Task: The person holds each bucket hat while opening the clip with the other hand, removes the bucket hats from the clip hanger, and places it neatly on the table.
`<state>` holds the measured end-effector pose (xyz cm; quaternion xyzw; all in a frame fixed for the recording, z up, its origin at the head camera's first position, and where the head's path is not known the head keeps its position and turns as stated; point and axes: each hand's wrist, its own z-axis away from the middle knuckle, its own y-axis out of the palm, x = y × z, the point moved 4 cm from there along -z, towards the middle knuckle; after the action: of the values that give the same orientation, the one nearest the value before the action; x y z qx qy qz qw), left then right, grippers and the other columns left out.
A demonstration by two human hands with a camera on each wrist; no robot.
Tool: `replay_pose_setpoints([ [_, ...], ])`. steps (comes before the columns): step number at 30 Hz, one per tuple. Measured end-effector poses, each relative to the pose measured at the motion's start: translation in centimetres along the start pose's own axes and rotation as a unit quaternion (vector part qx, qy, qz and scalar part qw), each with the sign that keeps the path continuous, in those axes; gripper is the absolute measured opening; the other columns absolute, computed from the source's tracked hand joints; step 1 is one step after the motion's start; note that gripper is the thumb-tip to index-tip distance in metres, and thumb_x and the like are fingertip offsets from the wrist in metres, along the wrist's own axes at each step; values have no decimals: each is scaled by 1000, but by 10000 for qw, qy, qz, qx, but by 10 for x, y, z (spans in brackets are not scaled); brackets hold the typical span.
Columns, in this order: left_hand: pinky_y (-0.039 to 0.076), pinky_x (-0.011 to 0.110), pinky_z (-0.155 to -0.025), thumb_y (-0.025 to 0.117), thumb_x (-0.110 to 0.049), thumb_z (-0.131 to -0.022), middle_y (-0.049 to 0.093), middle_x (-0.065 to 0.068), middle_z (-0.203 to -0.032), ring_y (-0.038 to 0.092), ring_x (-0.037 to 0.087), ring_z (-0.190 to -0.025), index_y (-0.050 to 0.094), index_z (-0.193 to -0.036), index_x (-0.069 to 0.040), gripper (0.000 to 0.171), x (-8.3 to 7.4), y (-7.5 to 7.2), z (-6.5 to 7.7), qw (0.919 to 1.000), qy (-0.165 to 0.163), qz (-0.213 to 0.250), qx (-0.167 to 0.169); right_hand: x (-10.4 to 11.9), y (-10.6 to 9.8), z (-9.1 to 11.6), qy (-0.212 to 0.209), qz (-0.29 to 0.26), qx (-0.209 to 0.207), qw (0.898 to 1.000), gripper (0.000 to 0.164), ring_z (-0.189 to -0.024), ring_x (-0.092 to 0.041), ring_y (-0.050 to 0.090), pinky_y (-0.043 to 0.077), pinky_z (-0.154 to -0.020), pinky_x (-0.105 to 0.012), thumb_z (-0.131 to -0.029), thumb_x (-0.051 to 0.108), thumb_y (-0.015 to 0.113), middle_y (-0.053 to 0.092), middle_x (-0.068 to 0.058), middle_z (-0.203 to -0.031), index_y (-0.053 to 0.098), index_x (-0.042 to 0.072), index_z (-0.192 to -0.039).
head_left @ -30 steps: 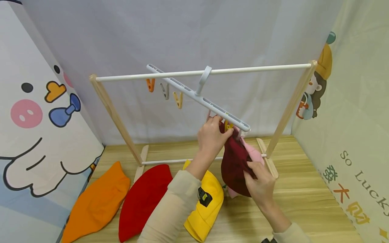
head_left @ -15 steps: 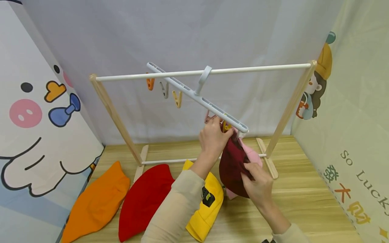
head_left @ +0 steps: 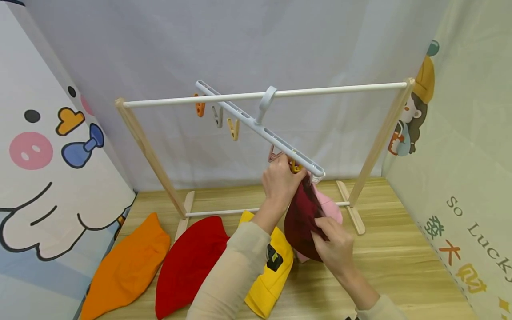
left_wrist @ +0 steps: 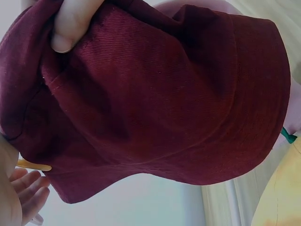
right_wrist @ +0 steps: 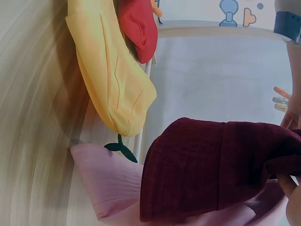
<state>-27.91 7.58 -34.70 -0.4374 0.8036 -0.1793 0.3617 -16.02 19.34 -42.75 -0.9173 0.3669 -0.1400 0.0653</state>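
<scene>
A maroon bucket hat [head_left: 302, 218] hangs between both hands below the right half of a pale blue clip hanger [head_left: 276, 141]. My left hand [head_left: 280, 182] grips the hat's upper edge, right at a yellow clothespin [head_left: 296, 166] on the hanger. In the left wrist view, the tip of this clothespin [left_wrist: 35, 165] overlaps the fabric's edge beside the fingers. Lower down, my right hand [head_left: 334, 242] pinches a fold of the hat, thumb in front. Behind it hangs a pink hat [head_left: 330, 206], partly hidden by the maroon one.
The hanger hooks over the white bar [head_left: 340, 91] of a wooden-legged rack. Orange [head_left: 200, 106], grey [head_left: 218, 116] and light yellow clothespins [head_left: 234, 129] dangle at its left end. Orange [head_left: 128, 271], red [head_left: 192, 262] and yellow hats [head_left: 272, 271] lie on the wooden table [head_left: 408, 266].
The right hand and the maroon hat have shifted a little to the left. The hanger's near end has swung slightly left; the left hand keeps its place at the clothespin.
</scene>
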Motion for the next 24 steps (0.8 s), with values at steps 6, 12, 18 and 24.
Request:
replay_pose_setpoints([
  [6,38,27,-40,76,-40,-70,54,-2,-61,48,16,-45,55,-75,-14,34,2,1,1,9997,200,14,-142,1,1,2,18,16,42,10000,5,-62,-19,60,48,-60,-26,-71,2,62,63,-7,-72,65,3,-76],
  [12,37,26,-40,76,-38,-70,53,-3,-63,46,15,-46,55,-76,-15,32,4,2,3,9994,272,86,-208,2,2,2,-35,81,22,10000,16,-61,-18,60,47,-57,-27,-85,13,57,63,-6,-72,65,3,-75],
  [18,40,29,-41,76,-38,-70,56,-3,-65,50,17,-49,56,-76,-14,31,5,2,4,9987,424,29,-268,2,2,2,-3,111,-54,9999,27,-60,-19,60,48,-57,-26,-90,19,53,63,-6,-72,65,2,-74],
  [24,42,29,-42,75,-36,-71,60,-1,-67,53,17,-50,58,-74,-13,28,5,0,4,9979,594,-19,-240,-2,2,4,105,27,-75,9999,23,-61,-18,60,48,-59,-23,-88,17,55,64,-7,-72,65,1,-75],
])
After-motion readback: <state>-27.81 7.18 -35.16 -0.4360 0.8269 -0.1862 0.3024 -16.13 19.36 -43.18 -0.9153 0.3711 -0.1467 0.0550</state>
